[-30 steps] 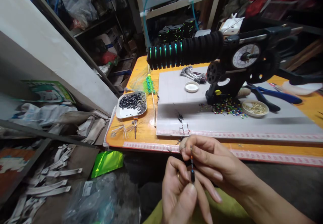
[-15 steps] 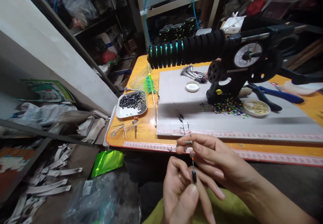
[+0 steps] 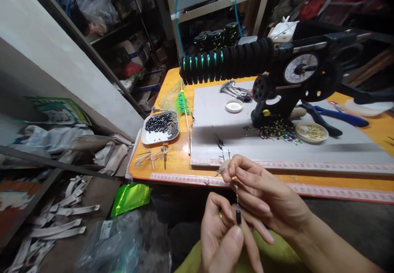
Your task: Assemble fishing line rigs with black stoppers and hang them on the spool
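My left hand (image 3: 220, 234) pinches the black lower end of a thin fishing float (image 3: 237, 201) between thumb and forefinger, below the table's front edge. My right hand (image 3: 261, 197) grips the float's upper stem with thumb and forefinger; the stem shows orange and green bands. Both hands are over my lap, just in front of the orange table (image 3: 172, 162). On the table stand a white tray of small black pieces (image 3: 161, 126) and a black winding machine (image 3: 277, 68) with a dial.
A white board (image 3: 277, 146) covers most of the table and carries coloured beads (image 3: 277, 133), a small white cap (image 3: 234, 105) and a dish of brass bits (image 3: 310, 131). Blue pliers (image 3: 335, 117) lie at the right. Cluttered shelves and papers fill the left.
My right hand's fingertips closed back onto the top of the float's stem and shifted slightly up. The left hand stayed almost still.
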Available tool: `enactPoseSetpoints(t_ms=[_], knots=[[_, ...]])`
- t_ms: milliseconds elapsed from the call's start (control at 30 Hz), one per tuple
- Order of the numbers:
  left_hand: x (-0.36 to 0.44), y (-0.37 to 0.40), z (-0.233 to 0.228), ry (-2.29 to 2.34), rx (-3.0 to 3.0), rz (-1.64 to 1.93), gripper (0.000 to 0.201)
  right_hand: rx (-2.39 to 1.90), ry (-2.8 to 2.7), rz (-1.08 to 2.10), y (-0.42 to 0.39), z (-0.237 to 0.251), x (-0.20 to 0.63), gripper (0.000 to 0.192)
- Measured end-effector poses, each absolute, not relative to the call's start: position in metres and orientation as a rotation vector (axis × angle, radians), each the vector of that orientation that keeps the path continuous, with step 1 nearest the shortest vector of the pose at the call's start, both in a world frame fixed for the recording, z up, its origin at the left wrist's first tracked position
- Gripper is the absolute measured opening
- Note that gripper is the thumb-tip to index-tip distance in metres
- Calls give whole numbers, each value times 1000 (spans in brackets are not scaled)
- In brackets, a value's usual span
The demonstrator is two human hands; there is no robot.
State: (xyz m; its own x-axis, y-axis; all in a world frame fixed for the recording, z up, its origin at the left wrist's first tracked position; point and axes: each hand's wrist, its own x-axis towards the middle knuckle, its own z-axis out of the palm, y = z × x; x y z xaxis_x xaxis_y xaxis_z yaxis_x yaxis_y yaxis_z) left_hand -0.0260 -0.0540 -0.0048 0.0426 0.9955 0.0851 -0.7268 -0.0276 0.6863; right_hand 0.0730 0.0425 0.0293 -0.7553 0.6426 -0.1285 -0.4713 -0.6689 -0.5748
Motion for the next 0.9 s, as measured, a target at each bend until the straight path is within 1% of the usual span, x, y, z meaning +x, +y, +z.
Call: enactPoseSetpoints(t_ms=[133, 300, 367, 500, 600, 900], knots=[[-26, -53, -7, 501, 672, 1493, 25, -406, -688, 2405, 40, 27, 73, 21], [-25, -51, -7, 513, 685, 1526, 23, -541, -782, 2409, 40, 26, 77, 33], [-24, -50, -8, 501, 704, 1562, 21, -555, -850, 2390, 41, 25, 81, 35], [-23, -49, -10, 463, 718, 1565, 14, -485, -981, 2391, 40, 20, 86, 27], [-23, -49, -9, 446, 718, 1559, 13, -444, -966, 2378, 39, 18, 87, 21], [-28, -49, -10, 454, 743, 1580, 9, -488, -885, 2304, 32, 23, 78, 22]])
